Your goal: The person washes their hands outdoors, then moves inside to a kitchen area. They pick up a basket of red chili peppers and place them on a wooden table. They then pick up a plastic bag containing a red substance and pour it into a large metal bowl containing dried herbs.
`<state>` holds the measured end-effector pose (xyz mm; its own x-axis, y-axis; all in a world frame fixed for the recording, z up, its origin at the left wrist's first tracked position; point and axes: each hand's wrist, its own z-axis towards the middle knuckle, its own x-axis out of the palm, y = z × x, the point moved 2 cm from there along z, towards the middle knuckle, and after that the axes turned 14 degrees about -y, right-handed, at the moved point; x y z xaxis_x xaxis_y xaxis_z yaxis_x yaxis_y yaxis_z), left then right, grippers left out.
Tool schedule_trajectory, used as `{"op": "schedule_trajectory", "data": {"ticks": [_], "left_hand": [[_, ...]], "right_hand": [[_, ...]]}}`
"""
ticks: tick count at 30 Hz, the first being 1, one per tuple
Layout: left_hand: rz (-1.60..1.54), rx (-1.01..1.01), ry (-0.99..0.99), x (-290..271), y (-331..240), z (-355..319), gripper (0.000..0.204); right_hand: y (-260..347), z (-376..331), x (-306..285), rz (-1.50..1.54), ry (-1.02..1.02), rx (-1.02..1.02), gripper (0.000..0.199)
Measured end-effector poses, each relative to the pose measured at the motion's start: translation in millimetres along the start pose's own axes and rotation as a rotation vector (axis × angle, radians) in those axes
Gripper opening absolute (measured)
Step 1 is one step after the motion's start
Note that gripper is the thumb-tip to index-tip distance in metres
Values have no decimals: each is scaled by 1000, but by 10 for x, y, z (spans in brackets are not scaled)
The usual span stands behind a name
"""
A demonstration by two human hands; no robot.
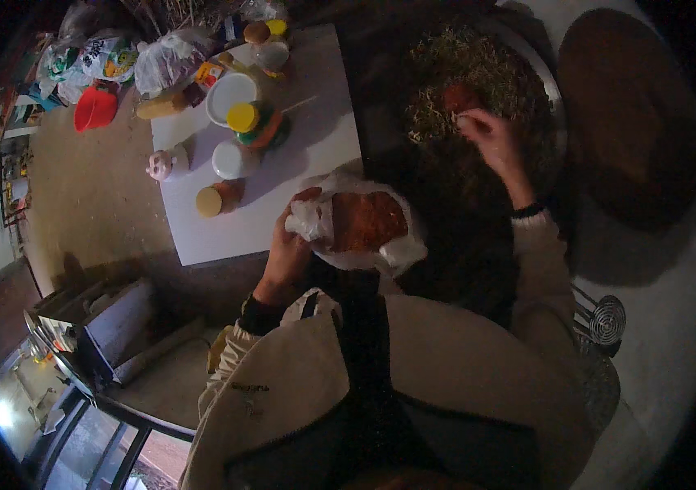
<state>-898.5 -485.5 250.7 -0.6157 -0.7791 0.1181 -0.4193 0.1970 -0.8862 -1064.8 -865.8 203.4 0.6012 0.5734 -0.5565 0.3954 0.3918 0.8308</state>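
Observation:
My left hand grips the rim of a clear plastic bag whose mouth gapes. Inside the bag lies a mass of red-orange powder. To the right, my right hand reaches over a wide round pan filled with shredded greenish plant matter. Its fingers are drawn together, slightly blurred, and what they hold, if anything, is too small to make out. Right at the fingertips, a small heap of red powder sits on the greens.
A white board at the left carries a jar with a yellow lid, a white-lidded jar, a tan-lidded jar and a white plate. A red bowl lies beyond it. Metal skimmers lie at right.

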Motion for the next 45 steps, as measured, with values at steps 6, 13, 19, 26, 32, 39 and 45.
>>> {"op": "schedule_trajectory", "data": {"ticks": [6, 13, 19, 26, 32, 39, 45], "left_hand": [[-85, -40, 7, -13, -15, -125, 39], [32, 96, 89, -220, -43, -250, 47], [86, 169, 73, -275, 146, -209, 48], [182, 311, 46, -267, 123, -301, 49], [177, 288, 54, -297, 205, -264, 44], [85, 75, 151, -317, 174, -229, 40], [222, 201, 158, -208, 17, -240, 40]], "right_hand": [[1376, -1092, 1250, -122, 711, -562, 28], [1153, -1801, 1505, 1060, 529, 788, 48], [826, -1869, 1885, -171, 488, -76, 42], [496, -1925, 2166, 131, 450, 305, 42], [543, -1985, 2087, 301, 439, 188, 36], [258, -1858, 1836, 372, 359, 152, 32], [343, -1785, 1535, 418, 339, 83, 31]]}}
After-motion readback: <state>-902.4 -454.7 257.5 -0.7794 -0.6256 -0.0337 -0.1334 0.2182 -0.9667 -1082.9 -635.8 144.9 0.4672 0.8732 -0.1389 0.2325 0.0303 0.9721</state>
